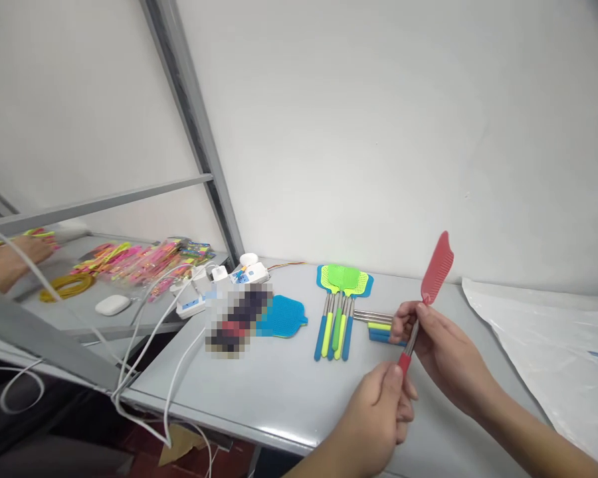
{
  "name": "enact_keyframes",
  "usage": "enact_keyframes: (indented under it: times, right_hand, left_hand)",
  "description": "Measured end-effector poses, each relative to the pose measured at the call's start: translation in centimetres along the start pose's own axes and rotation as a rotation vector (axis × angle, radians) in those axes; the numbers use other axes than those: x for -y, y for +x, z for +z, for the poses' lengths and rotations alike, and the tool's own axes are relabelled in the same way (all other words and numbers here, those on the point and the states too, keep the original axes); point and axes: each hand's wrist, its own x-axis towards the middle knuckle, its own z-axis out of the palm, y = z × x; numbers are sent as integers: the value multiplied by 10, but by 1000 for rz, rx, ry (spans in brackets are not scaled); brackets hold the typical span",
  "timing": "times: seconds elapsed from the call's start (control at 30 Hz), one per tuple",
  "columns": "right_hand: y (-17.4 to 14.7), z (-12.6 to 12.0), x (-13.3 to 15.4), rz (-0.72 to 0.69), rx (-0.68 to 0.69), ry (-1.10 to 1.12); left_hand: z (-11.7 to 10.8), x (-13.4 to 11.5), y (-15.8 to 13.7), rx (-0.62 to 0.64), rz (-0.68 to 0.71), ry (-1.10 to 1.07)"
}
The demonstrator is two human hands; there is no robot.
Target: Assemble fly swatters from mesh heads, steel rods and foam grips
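A red fly swatter (437, 269) is held tilted above the table, its head pointing up and to the right. My left hand (381, 415) is wrapped round its red handle. Higher up, my right hand (443, 348) pinches the swatter where the metal shaft meets the red head. Left of my hands, several assembled fly swatters (343, 282) in green, yellow and blue lie in an overlapping row. Loose metal rods with yellow and blue handles (380, 330) lie just behind my hands, partly hidden by them. Separate blue swatter heads (286, 315) are stacked farther left.
A blurred-out item (239, 322) lies beside the blue heads. Power strips (192, 302) with white cables stand by the metal frame post (199, 133). White plastic sheeting (548, 352) covers the right side. At far left, another person's hand (22, 255) is near bagged pink items (149, 265).
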Motion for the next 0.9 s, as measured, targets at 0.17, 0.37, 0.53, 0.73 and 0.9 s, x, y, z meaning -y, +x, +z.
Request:
enact_keyframes:
  times: [0.17,0.37,0.53,0.73,0.9]
  right_hand:
    - [-16,25,28,96,-6,162]
    - [-41,32,57,123,350,-671]
    - [-52,47,44,-61,506,-1017]
    - [-39,60,26,-288,518,-1267]
    - [-34,62,21,-375,478,-1394]
  left_hand:
    - [-3,-16,-28,-8,85,324]
    - [-43,-52,-62,-126,448,130]
    - [-71,-81,-79,-319,282,159]
    - [-87,-81,-87,-510,349,573]
    - [-93,-79,-93,-549,342,733]
